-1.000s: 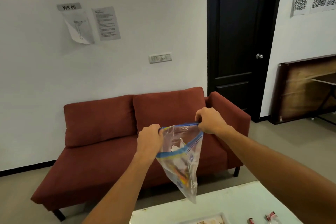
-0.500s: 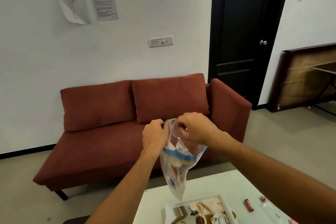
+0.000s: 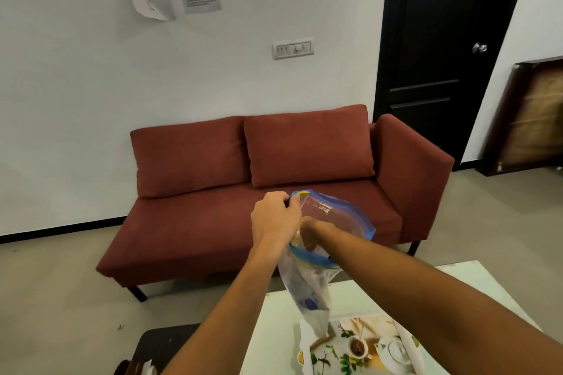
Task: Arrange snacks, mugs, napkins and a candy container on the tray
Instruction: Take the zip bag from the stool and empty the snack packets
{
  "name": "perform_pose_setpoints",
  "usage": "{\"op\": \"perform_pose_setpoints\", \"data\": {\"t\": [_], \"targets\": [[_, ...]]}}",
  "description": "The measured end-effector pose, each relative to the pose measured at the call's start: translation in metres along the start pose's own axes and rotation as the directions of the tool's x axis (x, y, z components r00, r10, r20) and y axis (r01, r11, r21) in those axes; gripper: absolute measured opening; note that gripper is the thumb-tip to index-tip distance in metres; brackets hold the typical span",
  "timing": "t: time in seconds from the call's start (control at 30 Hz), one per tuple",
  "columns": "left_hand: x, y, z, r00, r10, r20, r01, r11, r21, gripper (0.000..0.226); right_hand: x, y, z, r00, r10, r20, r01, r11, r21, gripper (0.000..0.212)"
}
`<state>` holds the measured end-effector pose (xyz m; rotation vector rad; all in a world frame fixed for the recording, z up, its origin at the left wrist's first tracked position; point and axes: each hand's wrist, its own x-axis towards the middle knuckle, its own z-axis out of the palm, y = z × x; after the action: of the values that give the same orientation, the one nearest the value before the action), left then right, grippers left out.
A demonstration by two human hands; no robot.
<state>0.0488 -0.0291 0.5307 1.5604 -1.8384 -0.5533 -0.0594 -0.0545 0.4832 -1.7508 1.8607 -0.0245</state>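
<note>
A clear zip bag (image 3: 307, 286) with a blue seal hangs open above the white table (image 3: 466, 277). My left hand (image 3: 274, 219) pinches the bag's rim at its upper left corner. My right hand (image 3: 307, 233) is pushed down into the bag's mouth, with the fingers hidden behind the plastic. Wrapped snacks show dimly in the bag's lower part. Under the bag lies a tray (image 3: 359, 347) printed with a teapot, a cup and leaves; its near part is cut off by the frame edge.
A red sofa (image 3: 274, 201) stands against the white wall behind the table. At the right is a black door (image 3: 438, 55), and a brown board (image 3: 530, 119) leans on the wall. A dark stool (image 3: 161, 347) sits at the lower left.
The view has tilted down, so the tray and table show more. My right hand has let go of the bag's rim and gone inside the bag, whose mouth now gapes wide.
</note>
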Motion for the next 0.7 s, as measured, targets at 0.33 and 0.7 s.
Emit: {"op": "perform_pose_setpoints", "data": {"t": [0.33, 0.7], "targets": [[0.005, -0.037, -0.002, 0.984, -0.169, -0.051, 0.170, 0.985, 0.018, 0.038, 0.003, -0.022, 0.007, 0.997, -0.034, 0.063, 0.044, 0.988, -0.151, 0.023], [0.008, -0.078, 0.022, 0.919, -0.378, -0.112, 0.381, 0.925, 0.004, 0.033, -0.057, 0.031, -0.096, 0.901, -0.257, -0.350, 0.310, 0.945, 0.102, 0.009]]}}
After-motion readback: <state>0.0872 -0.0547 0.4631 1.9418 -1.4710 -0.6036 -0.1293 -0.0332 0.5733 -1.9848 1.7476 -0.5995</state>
